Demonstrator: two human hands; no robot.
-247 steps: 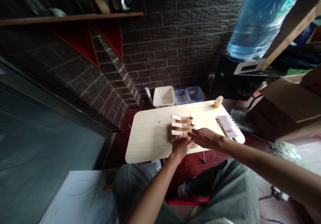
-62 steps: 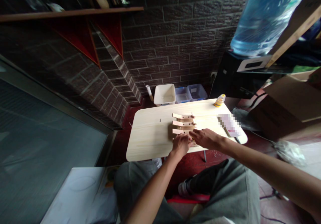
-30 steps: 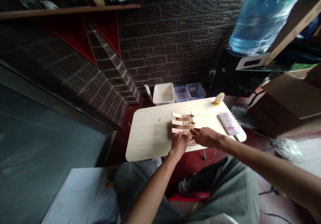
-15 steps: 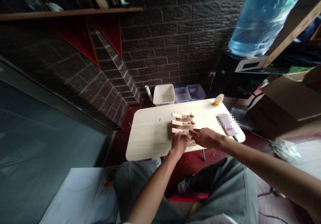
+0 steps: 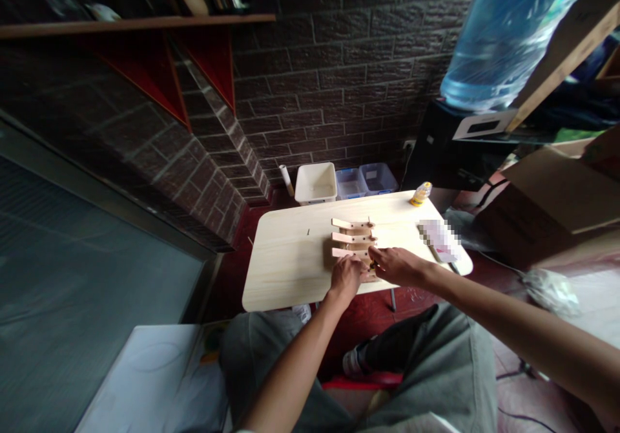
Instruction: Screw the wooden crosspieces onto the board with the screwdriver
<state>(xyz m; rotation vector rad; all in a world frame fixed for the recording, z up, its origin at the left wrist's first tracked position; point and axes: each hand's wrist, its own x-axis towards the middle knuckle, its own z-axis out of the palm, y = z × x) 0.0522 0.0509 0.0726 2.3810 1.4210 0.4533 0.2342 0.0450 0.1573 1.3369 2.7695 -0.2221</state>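
A light wooden assembly (image 5: pixel 353 239) stands on the table, with several slightly bent slats side by side, small dark holes in them and pegs at their right ends. My left hand (image 5: pixel 347 274) lies over its near end, fingers bent and closed on the nearest wooden part. Right beside it, my right hand (image 5: pixel 393 264) is closed at the right end of that part. A small dark and yellow thing (image 5: pixel 372 265) shows at its fingertips, too small to name. Both hands hide most of the near end.
The pale wooden table (image 5: pixel 285 265) holds a small dark pin (image 5: pixel 308 232), a clear bottle with yellow parts (image 5: pixel 421 194) and a blurred flat item (image 5: pixel 442 242). Behind it stand a white bin (image 5: pixel 316 184) and bluish bins (image 5: pixel 378 179). A cardboard box (image 5: pixel 542 194) is at right.
My right hand has shifted very slightly to the right at the wooden assembly. My left hand stays in nearly the same place.
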